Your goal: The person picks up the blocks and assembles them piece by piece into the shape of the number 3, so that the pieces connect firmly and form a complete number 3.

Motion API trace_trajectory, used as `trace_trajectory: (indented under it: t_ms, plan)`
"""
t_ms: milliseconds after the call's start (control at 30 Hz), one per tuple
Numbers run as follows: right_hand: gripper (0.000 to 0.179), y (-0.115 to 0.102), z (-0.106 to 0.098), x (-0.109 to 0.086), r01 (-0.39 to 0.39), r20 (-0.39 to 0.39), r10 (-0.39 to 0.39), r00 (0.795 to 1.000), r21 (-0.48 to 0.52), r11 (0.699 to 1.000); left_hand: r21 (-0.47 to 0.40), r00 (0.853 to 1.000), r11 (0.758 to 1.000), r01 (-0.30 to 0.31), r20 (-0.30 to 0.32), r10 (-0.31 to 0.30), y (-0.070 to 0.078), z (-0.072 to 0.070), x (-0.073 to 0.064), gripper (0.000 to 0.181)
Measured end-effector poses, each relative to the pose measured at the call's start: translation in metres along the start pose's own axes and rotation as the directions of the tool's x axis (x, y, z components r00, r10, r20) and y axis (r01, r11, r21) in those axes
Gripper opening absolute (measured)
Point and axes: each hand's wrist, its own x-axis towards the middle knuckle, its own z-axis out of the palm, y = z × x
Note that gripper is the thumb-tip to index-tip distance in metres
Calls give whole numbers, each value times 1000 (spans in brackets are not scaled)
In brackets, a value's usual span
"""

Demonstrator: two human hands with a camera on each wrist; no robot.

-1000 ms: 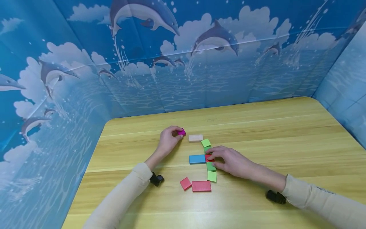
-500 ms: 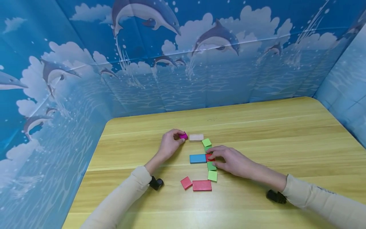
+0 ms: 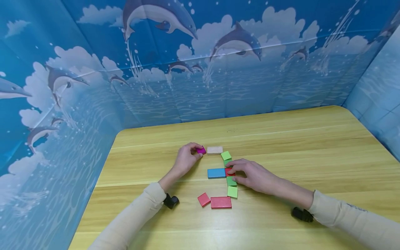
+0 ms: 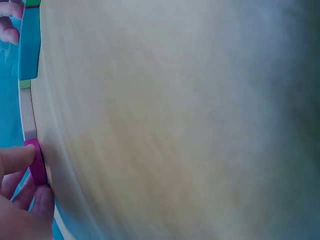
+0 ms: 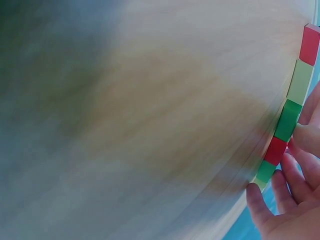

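Observation:
My left hand (image 3: 185, 161) pinches a magenta block (image 3: 201, 150) between thumb and fingers, just left of a pale pinkish block (image 3: 215, 150). My right hand (image 3: 256, 177) rests over a column of small blocks, its fingers spread and loosely bent. Its fingertips touch the small red block (image 3: 230, 171) and overlap the upper green block (image 3: 227, 162); in the right wrist view the thumb reaches the lower green block (image 5: 288, 120). A blue block (image 3: 216, 173) adjoins the red one on the left. Lime blocks (image 3: 232, 192) stand at both ends of the column.
Nearer the front lie a long pinkish-red block (image 3: 221, 202) and a tilted square one (image 3: 203, 199) beside it. All sit on a wood-grain table (image 3: 312, 139). A curtain with printed dolphins (image 3: 237, 83) hangs along its back and sides.
My left hand has moved slightly right and toward me with the magenta block, closing the gap to the pale block. The right hand has stayed at the column.

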Motion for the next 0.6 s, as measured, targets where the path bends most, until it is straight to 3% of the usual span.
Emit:
trace_trajectory:
  t_ms: [600]
  plan:
    - [25, 0, 0, 0, 2, -1, -2, 1000, -1, 1000, 11, 1000, 1000, -14, -1, 14, 2, 1, -3, 21]
